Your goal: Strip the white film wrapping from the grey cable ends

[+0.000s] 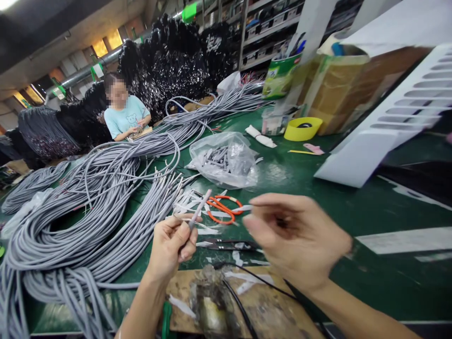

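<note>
My left hand [175, 240] is closed around the end of a grey cable [192, 223], whose pale tip [204, 201] points up and away. A thin whitish strand runs beside that tip. To the right, my right hand [298, 235] has its thumb and forefinger brought together on one end of a white strip [243, 207]; the hand is somewhat blurred and its other fingers are curled. Orange-handled scissors [223, 210] lie behind and between my hands, among loose white strips. Dark metal scissors or a similar tool [226, 244] lie closer to me.
Grey cable bundles [88, 202] cover the left of the green table [282, 174]. A plastic bag of small grey parts [226, 160] sits ahead. A yellow tape roll [302, 128] and cardboard box [335, 89] stand back right. A wooden board with a clamp-like device [213, 301] is nearest me. Another person [127, 115] works opposite.
</note>
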Demonstrator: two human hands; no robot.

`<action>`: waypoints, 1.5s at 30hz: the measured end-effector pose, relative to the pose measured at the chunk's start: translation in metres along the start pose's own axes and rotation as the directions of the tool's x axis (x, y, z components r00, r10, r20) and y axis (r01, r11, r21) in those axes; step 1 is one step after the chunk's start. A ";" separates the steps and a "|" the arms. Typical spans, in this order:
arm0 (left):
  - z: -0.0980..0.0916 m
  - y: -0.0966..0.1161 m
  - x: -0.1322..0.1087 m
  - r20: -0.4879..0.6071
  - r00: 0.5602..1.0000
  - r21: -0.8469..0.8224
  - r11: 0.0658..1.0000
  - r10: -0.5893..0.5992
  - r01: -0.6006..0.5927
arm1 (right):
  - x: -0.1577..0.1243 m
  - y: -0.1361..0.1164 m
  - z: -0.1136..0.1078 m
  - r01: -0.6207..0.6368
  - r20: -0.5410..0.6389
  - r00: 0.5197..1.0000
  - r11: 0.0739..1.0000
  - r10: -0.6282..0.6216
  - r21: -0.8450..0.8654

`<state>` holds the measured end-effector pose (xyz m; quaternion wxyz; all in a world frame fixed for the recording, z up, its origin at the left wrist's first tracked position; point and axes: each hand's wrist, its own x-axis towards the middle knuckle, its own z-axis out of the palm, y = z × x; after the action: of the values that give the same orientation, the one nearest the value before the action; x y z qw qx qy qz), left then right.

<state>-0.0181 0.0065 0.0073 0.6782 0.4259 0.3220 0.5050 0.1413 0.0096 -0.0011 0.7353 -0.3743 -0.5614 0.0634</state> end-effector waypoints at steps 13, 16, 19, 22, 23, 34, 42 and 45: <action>-0.002 -0.005 -0.001 -0.007 0.997 0.174 0.982 0.081 -0.078 | -0.002 -0.007 0.005 0.539 0.354 0.838 0.736 -0.416 -0.410; -0.002 -0.006 -0.002 -0.003 0.994 0.205 0.973 0.109 -0.106 | -0.002 -0.004 0.005 0.542 0.370 0.835 0.726 -0.408 -0.422; -0.001 -0.007 -0.003 0.012 0.991 0.211 0.968 0.136 -0.135 | -0.002 -0.003 0.005 0.546 0.374 0.831 0.730 -0.411 -0.412; 0.001 -0.006 -0.003 0.017 0.987 0.221 0.962 0.158 -0.158 | -0.002 -0.003 0.004 0.554 0.378 0.826 0.724 -0.418 -0.410; 0.002 -0.006 -0.003 0.017 0.985 0.225 0.960 0.169 -0.169 | -0.001 -0.003 0.004 0.555 0.377 0.826 0.723 -0.419 -0.411; 0.006 -0.003 -0.005 -0.005 0.981 0.326 0.928 0.192 -0.180 | -0.001 -0.003 0.003 0.577 0.373 0.812 0.719 -0.450 -0.388; 0.003 -0.003 -0.007 0.029 0.980 0.381 0.904 0.197 -0.193 | -0.002 0.001 0.005 0.438 0.414 0.855 0.861 -0.312 -0.257; 0.003 -0.003 -0.006 0.053 0.982 0.362 0.913 0.183 -0.190 | -0.001 0.002 0.007 0.260 0.455 0.869 0.962 -0.193 -0.088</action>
<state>-0.0163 -0.0002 0.0062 0.5386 0.5778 0.3622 0.4948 0.1350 0.0141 -0.0029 0.5613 -0.3345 -0.7567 0.0185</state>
